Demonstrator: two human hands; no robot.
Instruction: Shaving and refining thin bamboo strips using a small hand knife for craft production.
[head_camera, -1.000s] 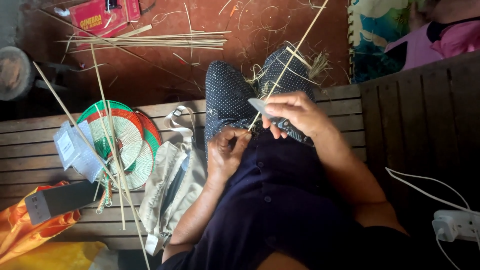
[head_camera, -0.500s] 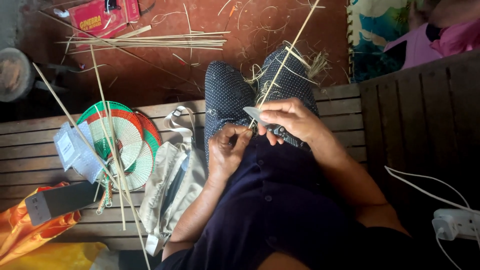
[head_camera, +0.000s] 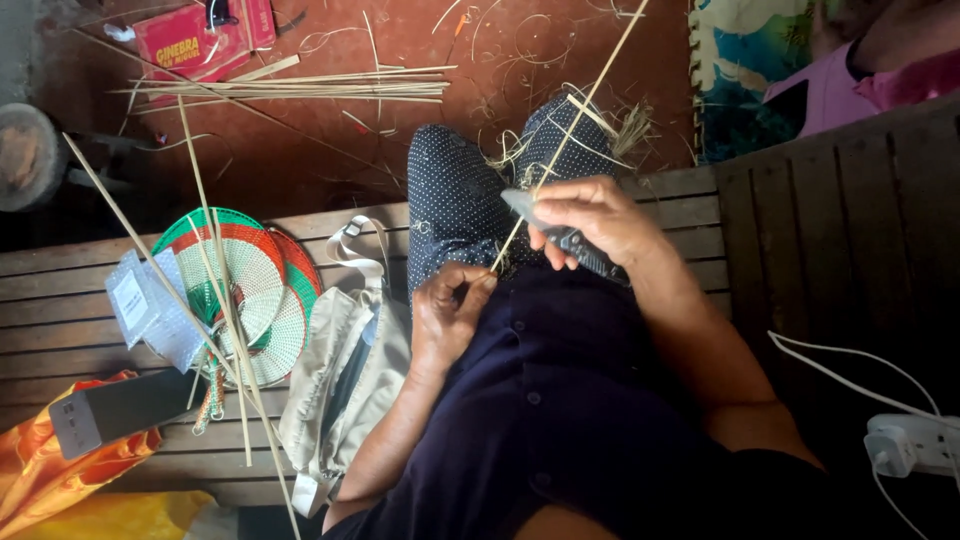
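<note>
**Hands closed on a thin strip and a knife**

The left hand (head_camera: 452, 305) is seen closed over the lap, its fingertips pinched on the lower end of a long pale strip (head_camera: 572, 125); the strip is held slanting up and away past the knees, its far end running out of the top of the view. The right hand (head_camera: 592, 218) is wrapped tight round a dark-handled knife (head_camera: 560, 235); the grey blade is laid against the strip, just above the left hand's pinch; the thumb is pressed near the blade. Both hands are kept above dotted trousers (head_camera: 455, 205), on which pale shavings (head_camera: 520, 160) are scattered.

On the slatted wooden worktop (head_camera: 60, 285) to the left, a woven fan (head_camera: 250, 280) in green, red and white is laid flat, crossed by loose strips; a beige bag (head_camera: 345, 375) is set just beside the left forearm; an orange cloth (head_camera: 40, 470) is seen at the near corner. A bundle of strips (head_camera: 290, 88) is spread on the red floor beyond.
</note>
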